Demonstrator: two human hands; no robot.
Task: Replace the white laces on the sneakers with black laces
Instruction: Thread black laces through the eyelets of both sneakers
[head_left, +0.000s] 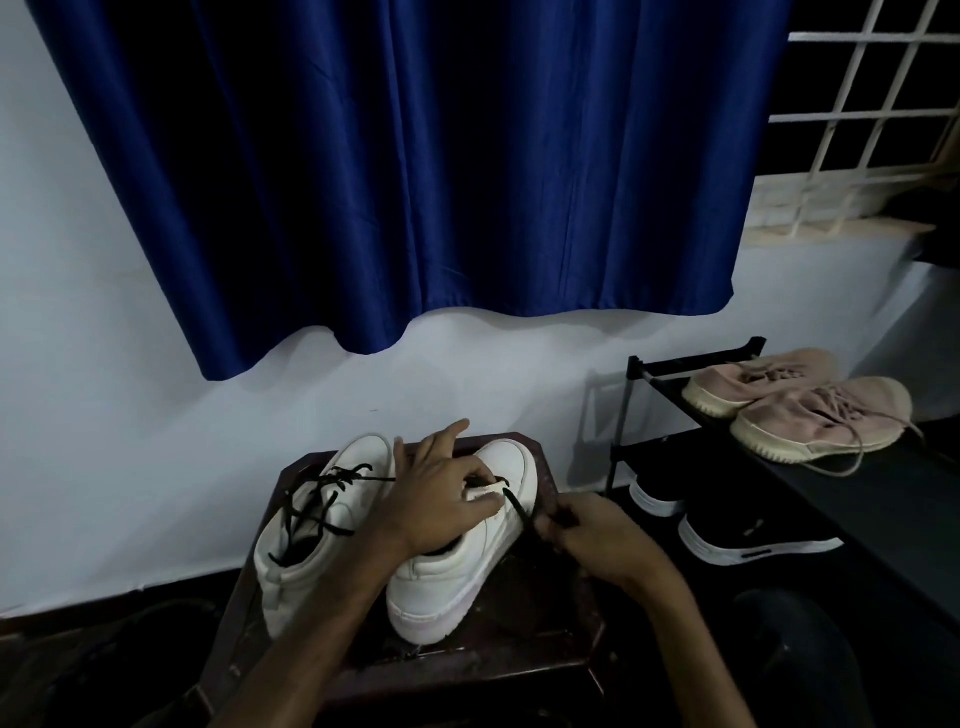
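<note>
Two white sneakers stand on a dark wooden stool. The left sneaker has a black lace threaded loosely across its eyelets. My left hand rests on top of the right sneaker, and its thumb and fingers pinch the shoe's upper near the eyelets. Beside that shoe, my right hand pinches a second black lace, whose tip points toward an eyelet under my left fingers. No white lace shows.
A black shoe rack stands to the right, with two pink sneakers on top and black shoes with white soles below. A blue curtain hangs over the white wall behind. The floor around the stool is dark.
</note>
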